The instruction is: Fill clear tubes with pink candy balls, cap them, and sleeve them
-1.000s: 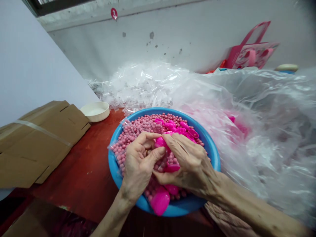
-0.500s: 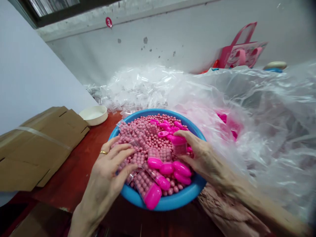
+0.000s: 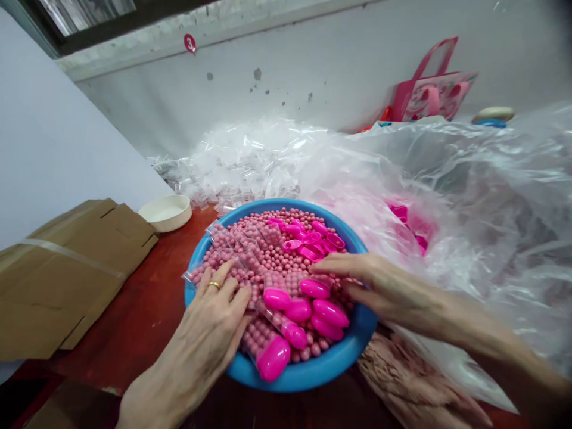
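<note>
A blue basin (image 3: 308, 381) holds loose pink beads (image 3: 286, 257), bead-filled clear tubes and bright pink caps (image 3: 310, 238). Several filled tubes with pink caps (image 3: 273, 358) lie at the basin's near side. Over the left part of the beads rests my left hand (image 3: 201, 328), a ring on one finger, its fingers bent and touching clear bead-filled tubes; whether it grips one is hidden. My right hand (image 3: 366, 280) reaches over the right rim, thumb and fingers apart, with nothing held between them, beside a capped tube (image 3: 315, 288).
A heap of clear empty tubes (image 3: 250, 158) lies behind the basin. Clear plastic sheeting (image 3: 487, 226) covers the right side. At left are a white round dish (image 3: 166, 213) and folded cardboard (image 3: 75, 274). A pink bag (image 3: 433, 95) leans on the wall.
My right hand has let go of a capped tube, which now lies among the others in the basin. My left hand has moved in onto the tubes at the left.
</note>
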Tool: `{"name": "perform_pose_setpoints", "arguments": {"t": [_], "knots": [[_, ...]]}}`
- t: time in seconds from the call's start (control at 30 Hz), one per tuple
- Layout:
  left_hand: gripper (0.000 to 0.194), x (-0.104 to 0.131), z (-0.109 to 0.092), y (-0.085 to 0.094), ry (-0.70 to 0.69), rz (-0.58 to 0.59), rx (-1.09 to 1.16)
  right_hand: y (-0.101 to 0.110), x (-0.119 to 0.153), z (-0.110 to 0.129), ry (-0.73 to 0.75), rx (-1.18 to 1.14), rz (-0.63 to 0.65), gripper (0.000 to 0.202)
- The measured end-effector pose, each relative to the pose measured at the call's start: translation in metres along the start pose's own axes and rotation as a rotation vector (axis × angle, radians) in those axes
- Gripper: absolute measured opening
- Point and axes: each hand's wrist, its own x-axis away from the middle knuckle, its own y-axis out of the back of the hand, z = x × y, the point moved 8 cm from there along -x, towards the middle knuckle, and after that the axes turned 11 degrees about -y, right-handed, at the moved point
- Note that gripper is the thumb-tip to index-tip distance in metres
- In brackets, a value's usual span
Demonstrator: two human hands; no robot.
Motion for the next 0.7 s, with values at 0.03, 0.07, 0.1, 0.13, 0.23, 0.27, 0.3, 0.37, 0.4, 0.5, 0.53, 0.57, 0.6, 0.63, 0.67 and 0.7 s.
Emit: {"name": "perform_pose_setpoints", "arguments": {"t": [0.03,0.07,0.1,0.13,0.23,0.27,0.3,0.37,0.4,0.5,0.53,0.57,0.6,0.63,0.67,0.7], "knots": [[0.028,-0.001,-0.001,-0.001,-0.011,-0.01,-0.014,0.007,-0.009,-0.004,-0.051,0.014,-0.075,0.04],[0.03,-0.002,-0.001,-0.001,-0.017,-0.028,-0.022,0.011,-0.019,-0.005,-0.081,0.043,-0.133,0.033],[0.034,-0.003,-0.001,-0.002,-0.02,-0.052,-0.026,0.009,-0.03,-0.004,-0.083,0.052,-0.161,0.029],[0.037,-0.003,0.0,-0.001,-0.018,-0.082,-0.025,0.005,-0.04,-0.002,-0.072,0.057,-0.171,0.026],[0.033,-0.002,0.004,0.009,0.004,-0.22,0.007,-0.018,-0.06,-0.001,-0.008,0.057,-0.157,0.021],[0.03,-0.002,0.006,0.015,0.019,-0.272,0.036,-0.024,-0.062,-0.002,0.009,0.045,-0.153,0.021],[0.027,-0.001,0.009,0.022,0.041,-0.321,0.074,-0.028,-0.063,-0.003,0.019,0.028,-0.152,0.02],[0.021,-0.002,0.016,0.034,0.118,-0.38,0.189,-0.025,-0.061,-0.002,0.014,-0.02,-0.168,0.019],[0.018,-0.004,0.02,0.037,0.173,-0.398,0.254,-0.02,-0.06,0.0,0.0,-0.048,-0.182,0.018],[0.015,-0.014,0.029,0.038,0.32,-0.43,0.508,-0.001,-0.056,0.014,-0.058,-0.138,-0.219,0.02],[0.015,-0.019,0.03,0.034,0.355,-0.43,0.624,0.002,-0.054,0.022,-0.068,-0.177,-0.219,0.021],[0.016,-0.024,0.031,0.028,0.386,-0.431,0.755,0.004,-0.052,0.029,-0.071,-0.235,-0.207,0.022],[0.016,-0.029,0.031,0.022,0.418,-0.435,0.9,0.003,-0.05,0.034,-0.083,-0.326,-0.195,0.021],[0.016,-0.034,0.031,0.015,0.454,-0.453,1.045,0.002,-0.047,0.036,-0.106,-0.423,-0.194,0.019],[0.017,-0.037,0.031,0.01,0.499,-0.481,1.179,0.0,-0.045,0.036,-0.138,-0.516,-0.206,0.016],[0.018,-0.04,0.031,0.005,0.549,-0.517,1.291,-0.001,-0.043,0.034,-0.176,-0.593,-0.233,0.012]]}}
